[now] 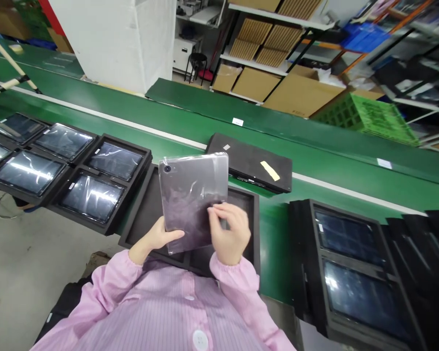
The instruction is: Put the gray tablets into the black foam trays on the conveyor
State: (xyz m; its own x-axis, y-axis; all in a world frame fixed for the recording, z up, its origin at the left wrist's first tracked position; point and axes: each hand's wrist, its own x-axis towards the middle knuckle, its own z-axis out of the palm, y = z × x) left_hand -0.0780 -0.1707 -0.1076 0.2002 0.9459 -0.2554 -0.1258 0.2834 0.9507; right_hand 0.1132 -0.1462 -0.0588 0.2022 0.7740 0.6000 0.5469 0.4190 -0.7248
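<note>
Tablet [190,190], in clear film [219,170], held up over the black tray [256,229] just in front of me; that tray is my landmark.

Head view, the only one. Back panel toward me, camera lens [167,168] at its upper left corner, body tipped up rather than flat. My left hand [157,237] has it by the lower left: thumb across the back, other fingers hidden behind. My right hand [231,231] is bunched narrow, fingertips together at the tablet's right side; pinching film or only touching the panel, I can't really tell, as the film is glossy and my knuckles cover the spot.

Left of the tray: a filled tray [131,192] with two screen-up tablets, more like it beyond. Right of it: a tray stack [354,263] with two tablets on top. Behind it: a dark flat case [241,156] bearing a yellow strip [269,170]. All on the green bench [276,234].

Handling, my judgement: thin, stiff, fairly light, one hand can carry it. Film likely slick and apt to slide over the body; glass side fragile, dislikes knocks or twisting. Best hold: both long edges, thumbs on the back, pressing body rather than loose film.
</note>
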